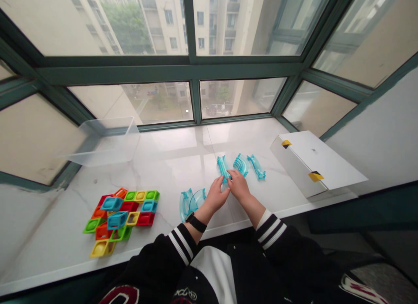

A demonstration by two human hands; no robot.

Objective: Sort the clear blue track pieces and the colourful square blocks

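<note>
A straight, see-through turquoise track piece (222, 165) points away from me on the white marble-look sill. My left hand (217, 194), with a black watch on its wrist, has its fingers closed at the near end of this piece. Close beside it, my right hand (239, 184) grips the same end from the right, and the fingers hide that end. Just beyond my right hand lie a curved turquoise piece (241, 164) and a slim, bent turquoise piece (257, 167). Left of my left wrist, more curved turquoise pieces (187, 203) lie together, partly behind the forearm.
Several red, yellow, green and blue plastic blocks (131, 217) are grouped at the left. Behind them stands a clear plastic bin (116, 149). A white box (321, 162) with yellow-and-black tabs sits at the right. Green-framed windows (196, 71) border the sill (170, 156).
</note>
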